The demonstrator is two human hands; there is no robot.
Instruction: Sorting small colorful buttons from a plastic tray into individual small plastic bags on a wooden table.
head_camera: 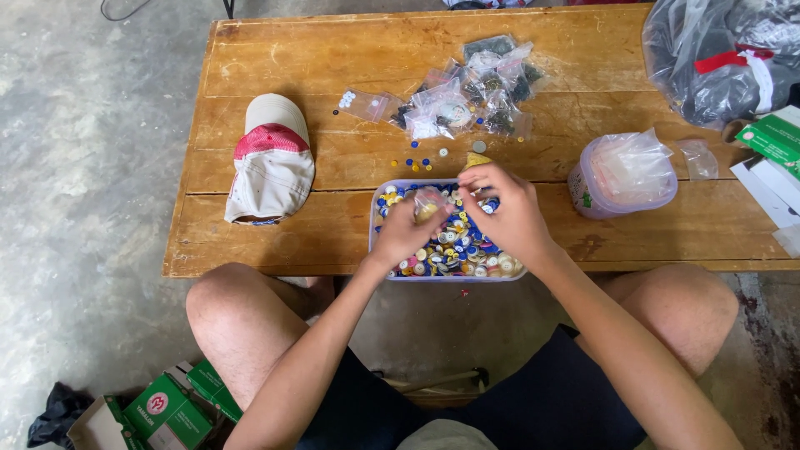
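Bare knees and dark shorts fill the near bottom of the view, with green boxes (167, 408) on the floor beside the left leg. Both forearms reach forward to the near edge of the worktop (250, 75), where a shallow tray (377, 218) heaped with coloured buttons (454, 250) sits at the middle of that edge.

The left hand (410, 229) is pinched around a small clear bag (428, 202), holding it just above the tray. The right hand (504, 208) is closed at the fingertips, which meet the bag's top from the right; it seems to grip a button or the bag's mouth, though the view is too small to tell which. The bag lies between the two hands, touching both, its long axis roughly upright, and the left hand carries it. It looks transparent and crumpled, with pale yellowish pieces inside.

Beyond the tray a few loose buttons (421, 158) dot the boards. Farther back, toward the far edge, lies a pile of filled bags (475, 92). A cap (271, 158) rests near the left edge, a lilac tub (621, 179) with plastic in it stands to the right, and a dark sack (725, 58) sits at the far right corner.
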